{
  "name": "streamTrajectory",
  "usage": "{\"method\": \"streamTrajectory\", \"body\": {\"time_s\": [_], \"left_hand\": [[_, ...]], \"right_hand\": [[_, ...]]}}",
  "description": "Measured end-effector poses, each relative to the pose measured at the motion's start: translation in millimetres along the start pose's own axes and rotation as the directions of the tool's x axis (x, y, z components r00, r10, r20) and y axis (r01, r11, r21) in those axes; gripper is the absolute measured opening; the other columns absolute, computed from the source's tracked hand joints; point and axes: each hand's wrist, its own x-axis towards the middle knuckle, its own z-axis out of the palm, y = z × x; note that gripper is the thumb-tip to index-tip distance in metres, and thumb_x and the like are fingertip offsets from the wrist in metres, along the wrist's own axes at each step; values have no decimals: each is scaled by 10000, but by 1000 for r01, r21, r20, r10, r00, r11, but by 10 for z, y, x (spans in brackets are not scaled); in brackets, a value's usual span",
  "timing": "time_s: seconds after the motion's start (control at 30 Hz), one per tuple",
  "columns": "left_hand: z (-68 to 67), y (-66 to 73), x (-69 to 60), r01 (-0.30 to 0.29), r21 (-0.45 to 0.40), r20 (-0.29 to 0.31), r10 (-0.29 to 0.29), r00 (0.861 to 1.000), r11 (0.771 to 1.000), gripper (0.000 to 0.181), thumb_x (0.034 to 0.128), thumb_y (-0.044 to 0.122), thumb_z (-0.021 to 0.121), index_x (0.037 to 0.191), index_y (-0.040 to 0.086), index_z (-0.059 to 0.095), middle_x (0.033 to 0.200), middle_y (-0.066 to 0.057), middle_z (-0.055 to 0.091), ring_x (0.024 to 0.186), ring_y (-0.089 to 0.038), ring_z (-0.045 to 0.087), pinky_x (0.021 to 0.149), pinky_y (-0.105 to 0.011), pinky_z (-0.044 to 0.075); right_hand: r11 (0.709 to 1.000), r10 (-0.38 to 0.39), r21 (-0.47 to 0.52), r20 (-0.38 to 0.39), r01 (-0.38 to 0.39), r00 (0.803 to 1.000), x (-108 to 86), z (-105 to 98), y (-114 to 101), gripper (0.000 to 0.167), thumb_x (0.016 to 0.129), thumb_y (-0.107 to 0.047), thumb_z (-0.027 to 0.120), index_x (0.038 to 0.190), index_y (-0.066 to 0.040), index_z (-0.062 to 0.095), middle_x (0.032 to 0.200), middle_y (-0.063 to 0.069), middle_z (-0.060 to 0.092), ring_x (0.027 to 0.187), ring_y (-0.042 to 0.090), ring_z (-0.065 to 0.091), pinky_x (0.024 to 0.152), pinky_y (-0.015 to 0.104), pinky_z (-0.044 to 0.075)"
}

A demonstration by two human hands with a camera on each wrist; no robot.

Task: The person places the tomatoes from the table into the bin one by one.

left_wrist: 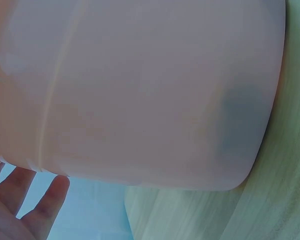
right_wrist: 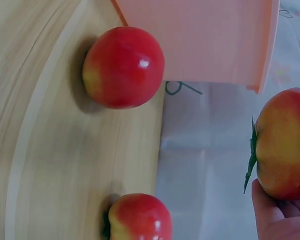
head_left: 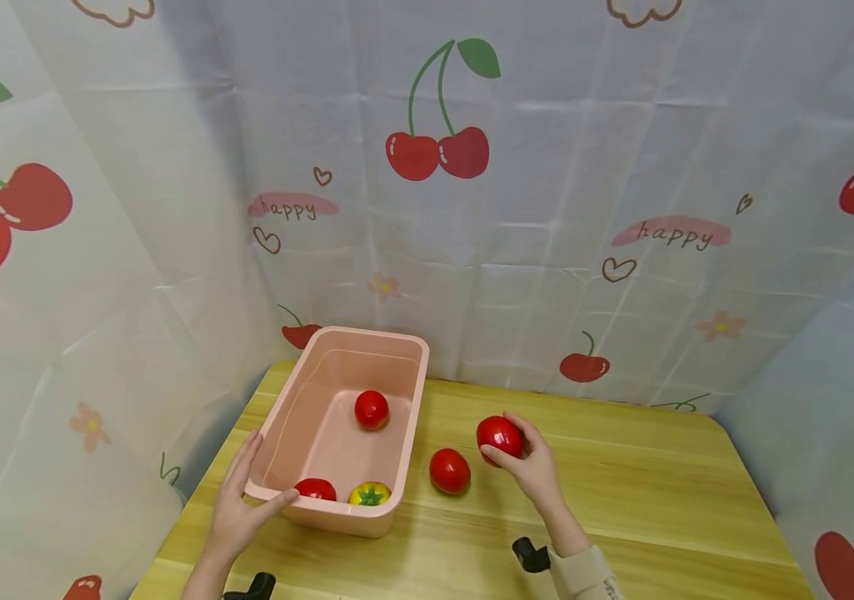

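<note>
Yellow wooden table (head_left: 644,492), white sheeting (head_left: 524,308) at twelve o'clock; left hand (head_left: 237,510) splays against pink plastic tub (head_left: 352,522), right hand (head_left: 536,468) clamps round red tomato (head_left: 497,437).

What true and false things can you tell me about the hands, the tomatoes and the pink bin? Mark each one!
1. The right hand holds a red tomato. True.
2. Both hands hold tomatoes. False: the left hand touches the pink bin.
3. The bin is empty. False: three tomatoes show inside.
4. One tomato in the bin shows a green leafy top. True.
5. Another tomato lies on the wooden table beside the bin. True.
</note>
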Motion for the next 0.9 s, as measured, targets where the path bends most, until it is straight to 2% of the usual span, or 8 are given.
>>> {"method": "streamTrajectory", "body": {"time_s": [0.33,0.5,0.57,0.73,0.9], "left_hand": [[1,4,-3,7,7,9,-7,1000,1000,929,694,69,817,1465,38,299,1522,-120,217,1371,-388,152,1007,-680,202],[0,27,-5,10,7,6,-10,1000,1000,928,695,68,816,1464,32,297,1523,-129,212,1372,-391,143,1009,-682,195],[0,31,-5,13,4,6,-13,1000,1000,930,693,70,818,1463,32,298,1523,-133,210,1373,-390,140,1013,-678,194],[1,26,-4,17,0,7,-17,1000,1000,933,691,67,819,1464,34,298,1523,-133,210,1371,-392,144,1014,-676,196],[3,19,-4,12,2,7,-12,1000,1000,935,689,66,820,1464,35,298,1521,-127,216,1366,-396,157,1010,-677,204]], "right_hand": [[1000,14,18,31,-14,999,2,90,-124,658,752,-194,799,1334,-114,504,1359,143,449,1175,366,472,915,477,469],[1000,17,8,49,-17,999,-97,143,-451,631,786,-132,763,1342,-46,478,1354,194,441,1164,398,472,900,481,478],[1000,16,20,58,-17,998,-94,171,-505,628,784,-119,762,1341,-48,482,1358,192,438,1167,396,473,903,481,476],[998,-26,58,74,22,997,34,256,-350,649,759,-158,792,1336,-98,503,1356,144,461,1161,348,495,912,454,477],[996,-63,69,85,57,994,43,330,-405,641,743,-173,803,1315,-106,523,1325,127,493,1135,334,515,907,444,483]]}}
